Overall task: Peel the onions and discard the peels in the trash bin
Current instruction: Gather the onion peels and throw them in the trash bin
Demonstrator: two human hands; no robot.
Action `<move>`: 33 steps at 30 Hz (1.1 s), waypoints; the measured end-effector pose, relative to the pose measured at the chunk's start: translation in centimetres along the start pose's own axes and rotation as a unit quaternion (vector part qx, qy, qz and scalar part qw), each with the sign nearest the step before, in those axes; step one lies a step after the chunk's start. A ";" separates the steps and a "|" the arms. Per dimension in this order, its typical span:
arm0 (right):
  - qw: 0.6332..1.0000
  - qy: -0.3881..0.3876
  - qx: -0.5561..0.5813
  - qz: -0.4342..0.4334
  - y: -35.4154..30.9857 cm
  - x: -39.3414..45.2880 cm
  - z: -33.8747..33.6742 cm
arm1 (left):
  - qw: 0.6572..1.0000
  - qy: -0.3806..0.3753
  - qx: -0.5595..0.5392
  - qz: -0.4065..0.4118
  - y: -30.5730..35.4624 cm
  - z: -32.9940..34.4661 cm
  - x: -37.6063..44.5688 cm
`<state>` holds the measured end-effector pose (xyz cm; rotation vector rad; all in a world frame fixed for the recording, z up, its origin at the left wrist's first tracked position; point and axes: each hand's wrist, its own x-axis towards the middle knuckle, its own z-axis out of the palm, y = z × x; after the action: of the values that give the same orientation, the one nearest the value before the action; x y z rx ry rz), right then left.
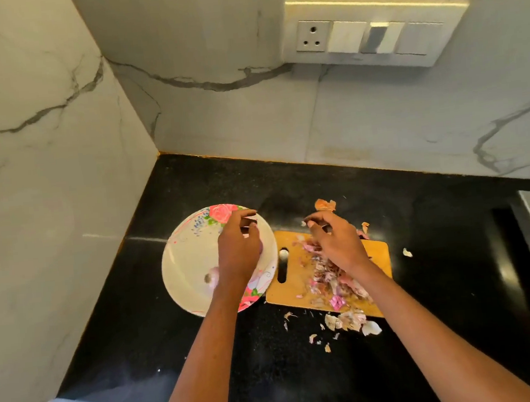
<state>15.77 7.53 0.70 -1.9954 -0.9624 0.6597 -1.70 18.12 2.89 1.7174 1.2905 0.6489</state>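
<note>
2 hands: left hand (239,246), right hand (334,242). 1 floral plate (185,259). 1 peeled onion (212,277) plainly seen on it; maybe a 2nd under left hand, can't tell. 1 wooden cutting board (292,285). 1 heap of onion peels (331,278) on board, plus approx. a dozen loose bits on counter, too small to count. 1 switch panel (370,33): 1 socket, 3 switches.

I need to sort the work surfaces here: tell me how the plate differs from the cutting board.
The plate is round, white with pink floral print; the cutting board is rectangular, plain tan wood with a slotted handle hole. The plate holds a peeled onion; the cutting board is heaped with onion peels. The left hand hovers over the plate, the right hand over the cutting board. Both sit side by side on the black countertop.
</note>
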 end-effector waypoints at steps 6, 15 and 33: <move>0.998 0.052 -0.039 0.000 3.2 -3.9 -5.0 | 0.982 -0.186 -0.003 0.040 0.1 7.7 -3.8; 0.998 0.024 -0.050 0.029 6.8 -4.5 -6.1 | 0.989 -0.146 0.021 0.007 -0.9 10.9 -5.5; 0.998 0.016 -0.060 0.010 8.3 -6.9 -4.6 | 0.979 -0.197 0.024 -0.046 -1.0 10.5 -5.8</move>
<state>18.35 -3.30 -3.07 -2.1171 -0.9843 0.5908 4.43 9.28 -2.56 1.7076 1.1020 0.2081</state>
